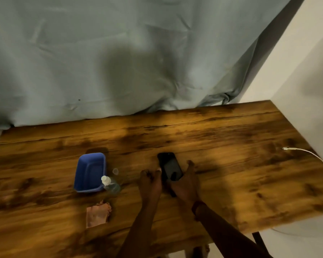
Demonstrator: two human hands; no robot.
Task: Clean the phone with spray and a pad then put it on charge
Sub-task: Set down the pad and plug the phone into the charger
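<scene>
A black phone (169,164) lies screen up near the middle of the wooden table (231,164). My right hand (186,183) grips its lower right side, with the thumb along the right edge. My left hand (150,183) holds the lower left edge with curled fingertips. To the left, a small clear spray bottle (110,184) with a white nozzle lies beside its loose clear cap (115,171). A pinkish pad (98,214) rests near the table's front edge. The white charging cable (296,150) ends on the table at the far right.
A blue plastic tray (90,172) sits left of the bottle. A grey-blue curtain (119,62) hangs behind the table and a white wall (306,71) borders its right side. A dark table leg (257,241) shows under the front edge.
</scene>
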